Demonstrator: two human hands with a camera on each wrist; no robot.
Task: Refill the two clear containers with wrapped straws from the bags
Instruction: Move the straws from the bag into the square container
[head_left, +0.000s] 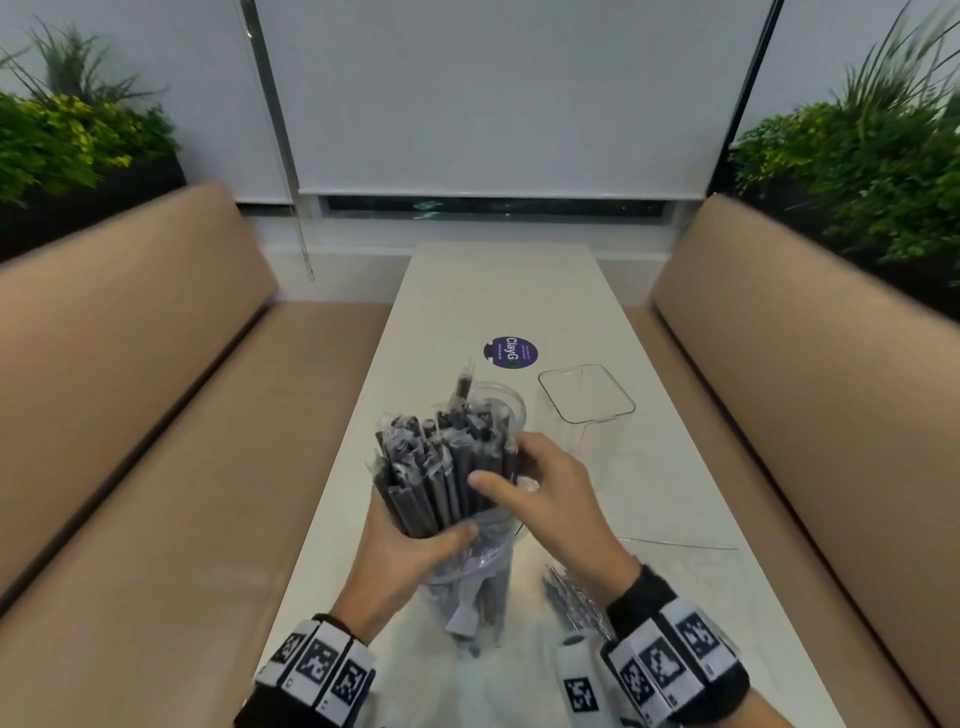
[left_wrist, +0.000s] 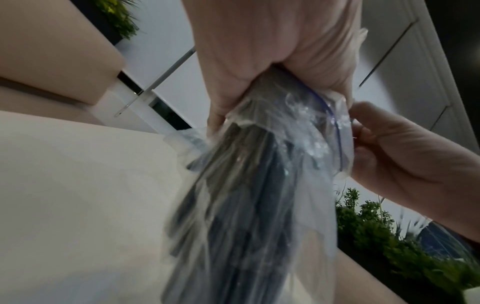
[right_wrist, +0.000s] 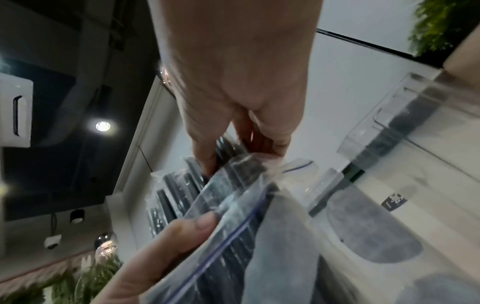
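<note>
My left hand (head_left: 421, 545) grips a clear zip bag (head_left: 478, 582) around a thick bundle of dark wrapped straws (head_left: 436, 467) that sticks up out of its mouth. The right hand (head_left: 519, 467) holds the upper part of that bundle, thumb in front and fingers behind. In the left wrist view the left hand (left_wrist: 259, 67) squeezes the bag (left_wrist: 259, 185). In the right wrist view the right hand (right_wrist: 233, 144) reaches onto the straws (right_wrist: 176, 195). A round clear container (head_left: 506, 402) stands just behind the bundle with a straw poking up. The square clear container (head_left: 587, 400) to its right holds nothing.
A second bag of straws (head_left: 574, 597) lies on the white table (head_left: 519, 291) near my right wrist. A purple round sticker (head_left: 510, 352) sits beyond the containers. Tan benches (head_left: 156, 415) flank the narrow table on both sides, with plants behind them.
</note>
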